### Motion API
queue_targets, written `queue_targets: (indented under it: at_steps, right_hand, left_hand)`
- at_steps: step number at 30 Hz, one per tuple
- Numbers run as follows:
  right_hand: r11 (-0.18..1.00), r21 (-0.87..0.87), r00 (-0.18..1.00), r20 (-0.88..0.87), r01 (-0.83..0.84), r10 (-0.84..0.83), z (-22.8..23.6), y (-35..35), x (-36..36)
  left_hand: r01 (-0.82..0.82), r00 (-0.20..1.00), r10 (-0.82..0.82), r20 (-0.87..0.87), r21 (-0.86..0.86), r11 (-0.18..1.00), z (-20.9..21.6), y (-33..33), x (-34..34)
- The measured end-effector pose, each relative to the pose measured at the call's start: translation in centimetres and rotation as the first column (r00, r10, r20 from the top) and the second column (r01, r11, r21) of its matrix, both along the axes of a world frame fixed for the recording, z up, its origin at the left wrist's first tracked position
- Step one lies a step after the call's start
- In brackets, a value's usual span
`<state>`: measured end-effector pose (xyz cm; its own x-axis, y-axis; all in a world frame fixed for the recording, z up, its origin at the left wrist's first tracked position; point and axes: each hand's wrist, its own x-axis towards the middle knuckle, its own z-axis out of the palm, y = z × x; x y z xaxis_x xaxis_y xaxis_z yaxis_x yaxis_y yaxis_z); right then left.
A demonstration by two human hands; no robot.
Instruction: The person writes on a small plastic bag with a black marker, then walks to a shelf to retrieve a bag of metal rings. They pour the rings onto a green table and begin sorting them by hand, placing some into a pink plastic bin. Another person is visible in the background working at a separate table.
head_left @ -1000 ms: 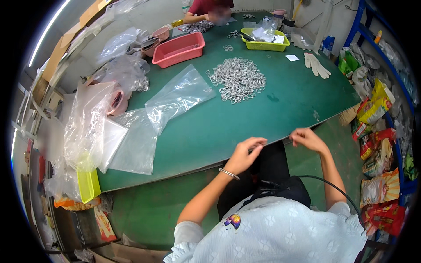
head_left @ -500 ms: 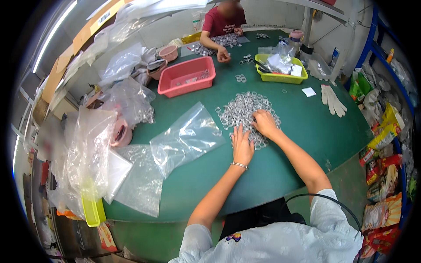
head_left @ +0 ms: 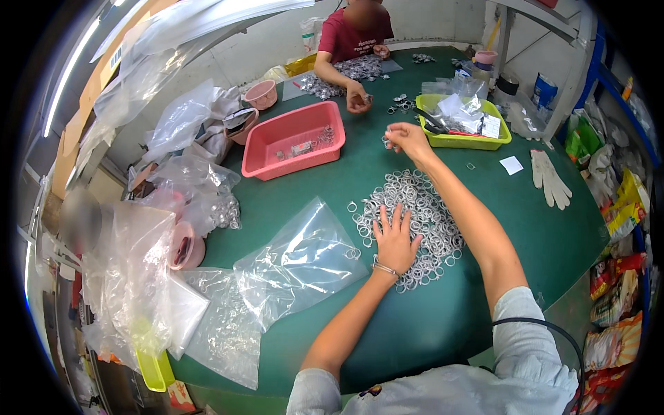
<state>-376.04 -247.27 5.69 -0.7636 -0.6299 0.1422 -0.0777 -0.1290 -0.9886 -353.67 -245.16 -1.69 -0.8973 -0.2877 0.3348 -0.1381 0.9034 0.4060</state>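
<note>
A heap of small silver metal rings (head_left: 436, 228) lies on the green table in front of me. My left hand (head_left: 396, 243) rests on the heap's left side with its fingers spread. Beyond the heap, my right hand (head_left: 409, 142) is reached out over the table with its fingertips pinched together. Small rings (head_left: 386, 140) show at those fingertips; how many I cannot tell. A clear plastic bag (head_left: 297, 263) lies flat just left of my left hand, with a few rings at its right edge.
A pink tray (head_left: 294, 160) with a few rings stands at the far left, a yellow-green basket (head_left: 470, 142) of packets and tools at the far right. A white glove (head_left: 551, 180) lies at right. Across the table a person's hand (head_left: 357, 99) holds a small part. Plastic bags (head_left: 138, 256) crowd the left.
My right hand has left the heap and moved away from me, to where a few loose rings lay. My left hand's fingers have spread on the heap. The view has shifted slightly.
</note>
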Motion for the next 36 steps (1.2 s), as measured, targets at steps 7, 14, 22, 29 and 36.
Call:
queue_targets:
  at_steps: [7,14,22,29,36]
  right_hand:
    - [0.974,-0.031,0.956,0.201,0.226,-0.216,-3.6,-6.9,-6.7]
    - [0.924,-0.005,0.921,0.072,0.383,-0.382,-5.6,-9.5,-9.5]
    - [0.928,-0.124,0.918,0.243,0.351,-0.315,-6.5,-10.9,-10.8]
    - [0.903,-0.097,0.901,0.171,0.419,-0.400,-7.5,-11.5,-10.5]
    - [0.884,-0.110,0.883,0.182,0.455,-0.432,-7.3,-11.5,-9.9]
  left_hand:
    - [-0.011,1.000,0.011,0.005,-0.029,1.000,0.7,0.0,0.4]
    - [-0.012,1.000,0.013,0.028,-0.048,0.999,1.1,0.1,0.3]
    - [-0.009,0.999,0.010,0.033,-0.024,1.000,1.2,0.0,0.2]
    - [-0.011,0.999,0.012,0.037,-0.009,1.000,1.3,0.0,0.1]
    - [-0.022,0.999,0.022,0.028,-0.002,1.000,1.2,-0.1,0.3]
